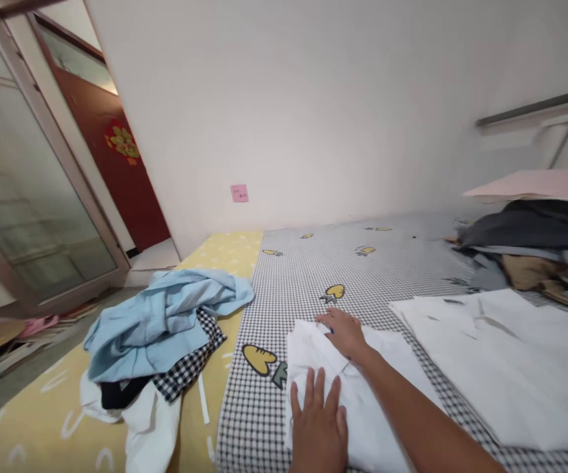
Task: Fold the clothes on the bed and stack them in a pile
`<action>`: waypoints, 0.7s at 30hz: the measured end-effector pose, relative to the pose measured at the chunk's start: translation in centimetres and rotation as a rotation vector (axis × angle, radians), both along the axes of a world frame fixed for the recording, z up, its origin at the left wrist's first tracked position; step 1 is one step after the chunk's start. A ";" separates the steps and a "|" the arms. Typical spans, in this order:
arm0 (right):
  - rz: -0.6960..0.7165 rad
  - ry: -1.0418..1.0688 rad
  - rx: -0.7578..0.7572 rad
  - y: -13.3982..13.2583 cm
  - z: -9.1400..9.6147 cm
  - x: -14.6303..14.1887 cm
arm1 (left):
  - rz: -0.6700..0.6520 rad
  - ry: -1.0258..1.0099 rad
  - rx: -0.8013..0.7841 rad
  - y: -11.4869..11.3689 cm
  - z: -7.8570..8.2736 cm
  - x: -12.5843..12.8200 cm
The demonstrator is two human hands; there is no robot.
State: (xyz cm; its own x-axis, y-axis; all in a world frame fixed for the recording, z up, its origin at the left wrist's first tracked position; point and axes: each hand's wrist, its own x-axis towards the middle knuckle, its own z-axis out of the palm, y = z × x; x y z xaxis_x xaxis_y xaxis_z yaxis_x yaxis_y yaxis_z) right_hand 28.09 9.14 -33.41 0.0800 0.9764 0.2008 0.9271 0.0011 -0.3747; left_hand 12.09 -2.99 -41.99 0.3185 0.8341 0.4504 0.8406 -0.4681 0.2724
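Observation:
A folded white shirt [377, 387] lies on the bed in front of me, with a small dark blue patch near its collar. My left hand [317, 420] rests flat on its near left part, fingers spread. Across the shirt reaches my right arm, and my right hand [346, 334] lies on the collar end with its fingers stretched toward the left edge. Part of the collar is hidden beneath that hand. To the right is another folded white garment [505, 361], apart from both hands.
A loose heap with a light blue garment [160, 322], a black-and-white checked cloth [190, 361] and white cloth [153, 420] sits on the yellow bedding [67, 401] at left. Dark folded clothes [535, 226] are stacked at right beneath something flat and pink [540, 184]. A wall [313, 118] stands behind.

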 end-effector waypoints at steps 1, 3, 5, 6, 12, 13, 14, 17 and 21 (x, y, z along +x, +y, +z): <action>0.005 0.008 0.002 0.4 -0.2 0.1 | -0.009 0.002 0.025 -0.1 0.0 0.0; -0.015 0.025 0.015 1.0 -0.2 0.3 | -0.005 0.000 0.066 -0.2 0.7 0.1; -0.069 0.035 0.039 1.6 -0.1 0.5 | 0.012 -0.001 0.056 -0.1 1.8 0.3; -0.097 0.037 0.047 1.8 -0.1 0.5 | 0.014 0.004 0.010 0.0 2.4 0.4; -0.197 0.029 0.076 0.2 1.0 1.9 | -0.041 0.112 -0.429 1.4 4.8 0.3; -0.235 0.022 0.106 -1.0 1.3 2.5 | -0.037 0.130 -0.454 1.5 5.1 0.3; -0.269 0.009 0.149 -2.5 1.5 3.2 | -0.029 0.153 -0.472 1.5 5.4 0.4; -0.288 -0.065 0.259 -7.7 0.8 5.1 | -0.008 0.234 -0.505 1.3 6.3 0.6; -0.172 -0.170 0.069 -12.9 -3.2 6.5 | 0.004 0.279 -0.506 1.2 6.9 0.6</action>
State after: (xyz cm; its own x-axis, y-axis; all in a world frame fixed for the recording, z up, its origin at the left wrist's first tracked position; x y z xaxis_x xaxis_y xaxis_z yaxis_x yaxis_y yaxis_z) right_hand 34.54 -3.76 -36.61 0.2035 0.9348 0.2910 0.9655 -0.1424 -0.2180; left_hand 12.68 -1.79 -35.07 0.3646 0.9252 -0.1053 0.9141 -0.3341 0.2296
